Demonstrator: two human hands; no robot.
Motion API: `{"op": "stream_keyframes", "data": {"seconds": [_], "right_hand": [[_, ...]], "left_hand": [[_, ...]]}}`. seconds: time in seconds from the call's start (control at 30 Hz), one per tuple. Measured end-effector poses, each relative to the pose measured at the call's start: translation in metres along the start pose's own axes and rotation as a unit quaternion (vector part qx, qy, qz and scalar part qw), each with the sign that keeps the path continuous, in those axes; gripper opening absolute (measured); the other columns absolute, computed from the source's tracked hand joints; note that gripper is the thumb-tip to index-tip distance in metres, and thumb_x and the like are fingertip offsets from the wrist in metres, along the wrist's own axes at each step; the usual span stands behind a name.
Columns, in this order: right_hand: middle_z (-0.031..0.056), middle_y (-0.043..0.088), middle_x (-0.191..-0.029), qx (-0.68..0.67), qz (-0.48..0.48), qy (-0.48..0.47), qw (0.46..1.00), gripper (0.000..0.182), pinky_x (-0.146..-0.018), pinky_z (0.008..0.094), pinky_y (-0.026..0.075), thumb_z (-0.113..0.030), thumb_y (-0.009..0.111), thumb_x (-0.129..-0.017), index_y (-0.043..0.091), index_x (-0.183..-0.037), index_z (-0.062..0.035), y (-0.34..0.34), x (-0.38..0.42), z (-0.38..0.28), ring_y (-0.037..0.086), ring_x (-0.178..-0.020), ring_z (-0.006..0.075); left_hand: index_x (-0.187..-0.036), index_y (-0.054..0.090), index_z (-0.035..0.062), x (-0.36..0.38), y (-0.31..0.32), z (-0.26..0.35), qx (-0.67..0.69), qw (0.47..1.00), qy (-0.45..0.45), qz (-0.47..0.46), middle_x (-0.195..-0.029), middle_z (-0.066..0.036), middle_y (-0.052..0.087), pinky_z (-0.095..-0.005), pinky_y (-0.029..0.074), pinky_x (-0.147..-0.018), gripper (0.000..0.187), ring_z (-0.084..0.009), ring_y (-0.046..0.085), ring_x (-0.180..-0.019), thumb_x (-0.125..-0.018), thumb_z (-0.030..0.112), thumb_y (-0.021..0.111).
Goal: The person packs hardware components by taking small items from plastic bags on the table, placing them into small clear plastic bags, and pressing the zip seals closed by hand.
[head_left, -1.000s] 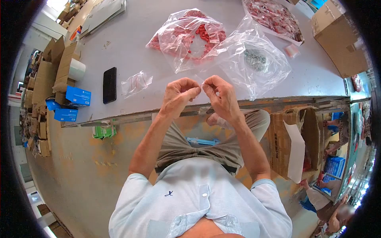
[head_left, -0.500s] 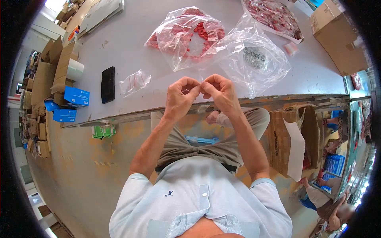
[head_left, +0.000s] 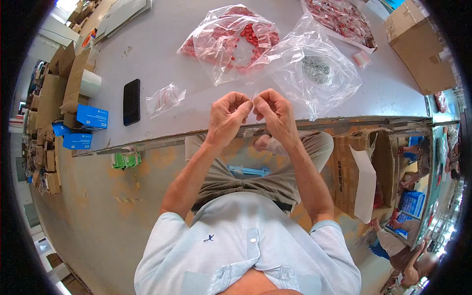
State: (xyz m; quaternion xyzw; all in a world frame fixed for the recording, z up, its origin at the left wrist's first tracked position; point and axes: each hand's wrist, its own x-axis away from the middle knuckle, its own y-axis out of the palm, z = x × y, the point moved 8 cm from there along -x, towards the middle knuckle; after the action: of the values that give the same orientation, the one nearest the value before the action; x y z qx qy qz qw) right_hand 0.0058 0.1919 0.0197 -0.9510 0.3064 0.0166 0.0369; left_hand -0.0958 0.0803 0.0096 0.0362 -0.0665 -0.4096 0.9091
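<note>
Over the table's front edge, my left hand (head_left: 227, 117) and my right hand (head_left: 276, 116) meet fingertip to fingertip, each closed in a pinch. Whatever lies between the fingers is too small to make out. Just beyond them sits a clear plastic bag of small red pieces (head_left: 250, 37). Right of it, another clear bag (head_left: 339, 81) lies open around a heap of small metal pieces (head_left: 316, 69). A small clear zip bag (head_left: 165, 100) rests flat on the table, left of my left hand.
A black phone (head_left: 131, 102) and blue boxes (head_left: 92, 117) lie on the table's left. At the back right are a tray of red packets (head_left: 339, 22) and a cardboard box (head_left: 420, 46). An open carton (head_left: 350, 172) stands below the table; another person (head_left: 410, 253) is at lower right.
My fingertips have shifted slightly and remain close together, still pinched. The bags and the other things on the table keep their places; the view has moved a little.
</note>
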Motion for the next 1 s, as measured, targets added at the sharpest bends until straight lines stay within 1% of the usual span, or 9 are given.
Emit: {"op": "stream_keyframes", "data": {"seconds": [0.17, 0.27, 0.37, 0.43, 0.5, 0.63, 0.7, 0.83, 1.0], "right_hand": [[0.0039, 0.068, -0.079, 0.042, 0.001, 0.002, 0.999, 0.023, -0.063, 0.0247, 0.05, -0.022, 0.065, -0.103, 0.068, -0.101, 0.0013, 0.001, -0.001, -0.007, 0.061, -0.071, 0.0088], [0.0041, 0.069, -0.08, -0.031, -0.006, 0.029, 0.999, 0.021, -0.064, 0.0255, 0.052, -0.019, 0.062, -0.104, 0.068, -0.102, 0.0015, 0.002, -0.002, -0.005, 0.063, -0.072, 0.0097], [0.0067, 0.07, -0.08, -0.002, -0.01, 0.035, 0.999, 0.021, -0.063, 0.0313, 0.053, -0.018, 0.062, -0.104, 0.068, -0.102, 0.0021, 0.001, -0.001, -0.001, 0.064, -0.07, 0.0125], [0.0113, 0.068, -0.077, 0.152, 0.021, -0.049, 0.987, 0.017, -0.062, 0.0369, 0.053, -0.014, 0.063, -0.101, 0.065, -0.097, 0.0018, -0.001, 0.001, -0.019, 0.064, -0.067, 0.0159], [0.0128, 0.065, -0.076, 0.194, 0.039, -0.091, 0.976, 0.015, -0.061, 0.0372, 0.051, -0.013, 0.063, -0.1, 0.064, -0.095, 0.0015, 0.001, 0.002, -0.027, 0.063, -0.065, 0.017], [0.0146, 0.059, -0.069, 0.283, 0.087, -0.2, 0.934, 0.013, -0.059, 0.0356, 0.049, -0.01, 0.064, -0.097, 0.062, -0.09, 0.0011, 0.005, 0.008, -0.046, 0.058, -0.06, 0.0188], [0.013, 0.06, -0.068, 0.24, 0.088, -0.141, 0.956, 0.015, -0.059, 0.035, 0.05, -0.012, 0.065, -0.096, 0.063, -0.09, 0.0014, -0.011, 0.004, -0.033, 0.058, -0.06, 0.0181], [0.0079, 0.067, -0.071, 0.119, 0.046, 0.007, 0.992, 0.017, -0.06, 0.0318, 0.051, -0.015, 0.068, -0.096, 0.068, -0.093, 0.002, -0.022, 0.001, -0.013, 0.06, -0.062, 0.0136], [0.0064, 0.071, -0.076, 0.079, 0.029, -0.034, 0.996, 0.017, -0.061, 0.0279, 0.052, -0.015, 0.068, -0.096, 0.072, -0.097, 0.0018, 0.003, -0.004, -0.023, 0.063, -0.068, 0.01]], "left_hand": [[-0.095, 0.07, -0.0012, 0.002, 0.002, 0.013, -0.105, 0.993, 0.05, 0.029, -0.082, -0.001, 0.07, -0.0231, 0.049, -0.061, 0.013, -0.0053, 0.061, -0.07, -0.096, 0.012, 0.07], [-0.095, 0.07, -0.0014, 0.002, 0.001, 0.01, -0.107, 0.992, 0.052, 0.034, -0.082, -0.001, 0.07, -0.0233, 0.049, -0.061, 0.013, -0.0053, 0.061, -0.07, -0.096, 0.012, 0.07], [-0.094, 0.07, -0.0015, 0.004, 0.0, 0.007, -0.1, 0.993, 0.05, 0.047, -0.081, -0.002, 0.07, -0.0234, 0.049, -0.061, 0.012, -0.0056, 0.06, -0.069, -0.095, 0.011, 0.07], [-0.094, 0.07, -0.0014, 0.005, 0.002, 0.006, -0.104, 0.992, 0.053, 0.054, -0.081, -0.002, 0.069, -0.0236, 0.049, -0.061, 0.012, -0.0058, 0.06, -0.069, -0.095, 0.01, 0.069], [-0.093, 0.07, -0.001, 0.004, -0.002, 0.007, -0.106, 0.985, 0.096, 0.094, -0.08, -0.002, 0.068, -0.0242, 0.049, -0.062, 0.01, -0.0059, 0.059, -0.069, -0.094, 0.009, 0.069], [-0.092, 0.069, 0.0001, 0.003, -0.007, -0.004, -0.074, 0.984, 0.087, 0.134, -0.079, 0.001, 0.067, -0.0249, 0.048, -0.062, 0.008, -0.0053, 0.057, -0.069, -0.094, 0.008, 0.069], [-0.093, 0.069, 0.0007, -0.002, -0.025, -0.007, 0.029, 0.979, 0.116, 0.162, -0.079, 0.003, 0.065, -0.0234, 0.046, -0.06, 0.008, -0.0039, 0.055, -0.069, -0.094, 0.009, 0.068], [-0.094, 0.068, 0.0014, 0.003, -0.031, 0.005, -0.031, 0.981, 0.09, 0.168, -0.079, 0.004, 0.063, -0.0216, 0.044, -0.06, 0.008, -0.0024, 0.054, -0.069, -0.096, 0.009, 0.069], [-0.099, 0.068, 0.0015, 0.004, -0.008, 0.003, -0.02, 0.991, 0.08, 0.107, -0.085, -0.001, 0.067, -0.0213, 0.05, -0.065, 0.01, -0.007, 0.061, -0.074, -0.1, 0.011, 0.07]]}}
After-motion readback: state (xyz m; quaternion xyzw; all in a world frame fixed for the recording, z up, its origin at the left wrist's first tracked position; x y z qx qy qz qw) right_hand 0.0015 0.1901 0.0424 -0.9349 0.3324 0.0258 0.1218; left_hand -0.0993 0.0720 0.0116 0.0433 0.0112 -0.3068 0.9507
